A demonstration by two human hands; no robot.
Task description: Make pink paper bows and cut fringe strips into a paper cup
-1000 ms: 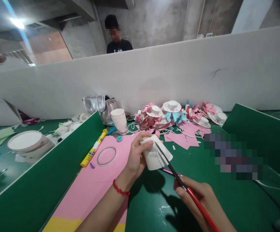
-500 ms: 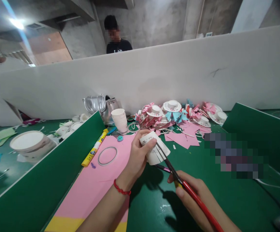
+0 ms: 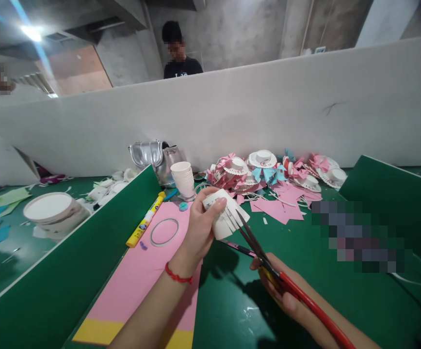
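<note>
Since the picture half a second ago, the paper cup [image 3: 225, 215] is lifted a little and turned, and the scissors [image 3: 265, 259] are drawn back and opened wider. The cup is held in the air above the bench [image 3: 305, 300], just past the edge of the pink sheet [image 3: 141, 286], with its open end toward the scissors. Its rim is already cut into strips. The grip of the left hand [image 3: 199, 230] is closed round the cup's shut end. The grip of the right hand [image 3: 286, 298] is closed on the red handles, though part of it is hidden. The blades are spread apart, and one tip is at the strips.

A strip could be snipped right off if the blades are pushed in too deep. The left fingers [image 3: 213, 207] could be nicked, since they are kept near the blade tips. The thin cup could be squashed if it is squeezed too hard.
</note>
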